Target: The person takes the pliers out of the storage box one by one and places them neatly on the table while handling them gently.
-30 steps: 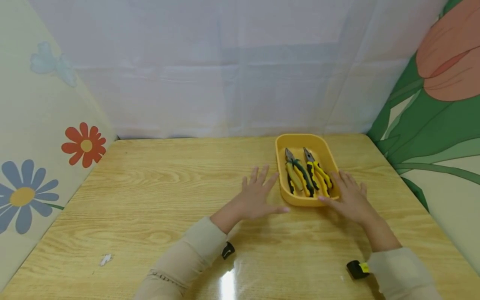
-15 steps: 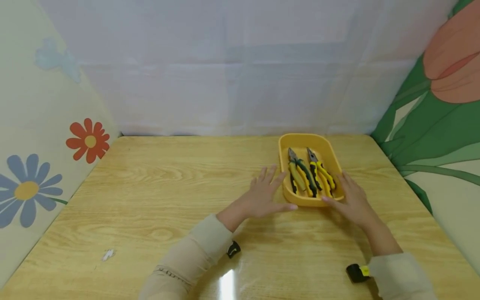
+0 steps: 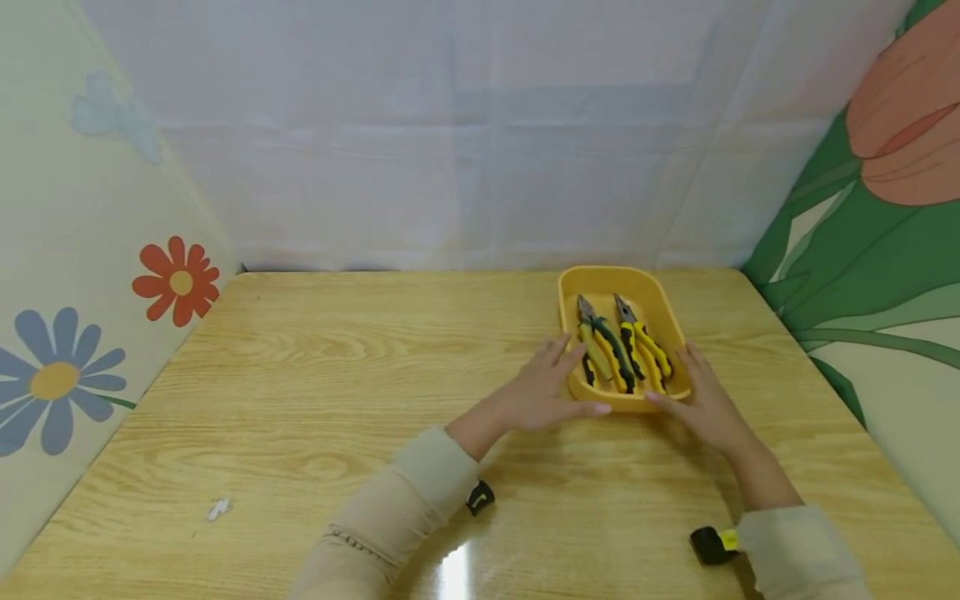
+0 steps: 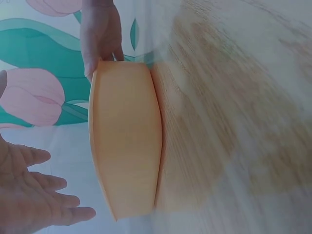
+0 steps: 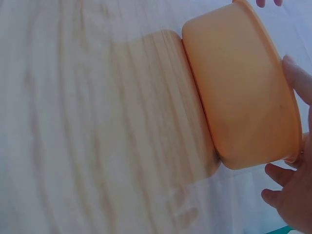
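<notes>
Toward the back right of the table stands a yellow plastic bin (image 3: 628,403). In it lie pliers with yellow and dark green handles (image 3: 611,346) and, beside them, long-nosed pliers with yellow and black handles (image 3: 633,333); overlapping handles hide whether there are more. My left hand (image 3: 543,392) is at the bin's front left side with its fingers spread; the left wrist view shows a gap between them and the bin wall (image 4: 126,136). At the right front corner, my right hand (image 3: 708,408) rests its thumb against the rim, its fingers extended along the right side.
The wooden table (image 3: 337,375) meets a white cloth backdrop (image 3: 360,167) behind the bin. Painted side panels (image 3: 885,275) flank it. A small white scrap (image 3: 218,509) lies at the front left. Black wrist cameras (image 3: 714,546) hang under both sleeves.
My left hand has moved right, closer to the bin's left side. The right hand keeps its place by the right corner. The bin and pliers have not visibly moved on the table.
</notes>
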### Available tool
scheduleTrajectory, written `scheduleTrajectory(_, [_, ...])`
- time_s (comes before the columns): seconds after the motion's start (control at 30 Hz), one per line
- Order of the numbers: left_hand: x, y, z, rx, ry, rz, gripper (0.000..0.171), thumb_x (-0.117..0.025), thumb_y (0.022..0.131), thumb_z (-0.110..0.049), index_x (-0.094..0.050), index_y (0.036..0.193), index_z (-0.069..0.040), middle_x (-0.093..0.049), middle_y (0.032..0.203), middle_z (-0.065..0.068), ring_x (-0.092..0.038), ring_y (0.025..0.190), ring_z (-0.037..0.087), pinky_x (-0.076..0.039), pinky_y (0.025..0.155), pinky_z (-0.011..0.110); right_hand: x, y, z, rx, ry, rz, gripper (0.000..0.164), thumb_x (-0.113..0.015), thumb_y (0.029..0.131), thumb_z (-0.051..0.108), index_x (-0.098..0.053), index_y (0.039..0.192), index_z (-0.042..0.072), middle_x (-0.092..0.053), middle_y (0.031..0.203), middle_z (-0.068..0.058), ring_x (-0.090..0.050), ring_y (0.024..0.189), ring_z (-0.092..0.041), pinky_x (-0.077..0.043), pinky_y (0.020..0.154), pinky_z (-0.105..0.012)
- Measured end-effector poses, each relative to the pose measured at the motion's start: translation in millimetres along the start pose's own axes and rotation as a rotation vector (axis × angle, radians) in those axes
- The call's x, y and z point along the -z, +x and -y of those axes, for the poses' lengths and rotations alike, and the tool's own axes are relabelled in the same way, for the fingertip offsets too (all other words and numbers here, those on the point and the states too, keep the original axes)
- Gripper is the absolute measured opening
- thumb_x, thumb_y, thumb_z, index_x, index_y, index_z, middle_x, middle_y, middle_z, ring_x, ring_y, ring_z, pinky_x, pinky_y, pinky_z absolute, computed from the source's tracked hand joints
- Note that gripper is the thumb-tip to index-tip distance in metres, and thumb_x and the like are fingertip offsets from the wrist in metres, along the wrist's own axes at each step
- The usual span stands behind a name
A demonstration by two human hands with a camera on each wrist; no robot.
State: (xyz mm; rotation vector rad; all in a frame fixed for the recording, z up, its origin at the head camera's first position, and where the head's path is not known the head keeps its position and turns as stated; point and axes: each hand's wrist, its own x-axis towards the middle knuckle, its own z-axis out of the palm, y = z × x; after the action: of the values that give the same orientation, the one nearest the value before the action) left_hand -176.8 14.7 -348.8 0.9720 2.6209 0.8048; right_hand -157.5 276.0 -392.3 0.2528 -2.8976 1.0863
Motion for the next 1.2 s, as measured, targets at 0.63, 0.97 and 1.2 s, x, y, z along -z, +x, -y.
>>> scheduleTrajectory(0.63, [-3.0, 9.5, -8.0, -0.016, -0.115, 0.055, 0.081, -0.046, 0.079, -0.057, -0.007, 0.140, -0.020, 0.002, 0.143, 0.006, -0.001, 0.129, 0.023, -0.012, 0.103, 0.042, 3.0, -0.5, 4.8, -0.082, 0.097, -0.016, 0.088, -0.061, 0.079, 0.032, -0.004, 0.136, -0.004, 0.007, 0.140, -0.023, 0.002, 0.122, -0.046, -0.005, 0.093, -0.064])
scheduleTrajectory(0.97, [-8.3, 15.4, -7.0, -0.028, -0.166, 0.060, 0.080, -0.044, 0.081, -0.056, -0.009, 0.140, -0.016, -0.003, 0.143, 0.006, -0.005, 0.129, 0.020, -0.013, 0.103, 0.041, -0.8, -1.2, 5.6, -0.065, 0.176, -0.061, 0.089, -0.064, 0.078, 0.027, -0.005, 0.135, -0.006, 0.004, 0.140, -0.023, 0.001, 0.123, -0.044, -0.005, 0.096, -0.060])
scheduleTrajectory(1.2, [-9.4, 18.9, -7.4, -0.024, -0.194, 0.063, 0.080, -0.045, 0.081, -0.056, -0.009, 0.139, -0.013, -0.006, 0.143, 0.007, -0.006, 0.128, 0.018, -0.012, 0.104, 0.037, -0.8, -1.6, 6.6, -0.098, 0.174, -0.050, 0.090, -0.064, 0.078, 0.029, -0.003, 0.136, -0.003, 0.006, 0.141, -0.019, 0.002, 0.124, -0.042, -0.006, 0.096, -0.059])
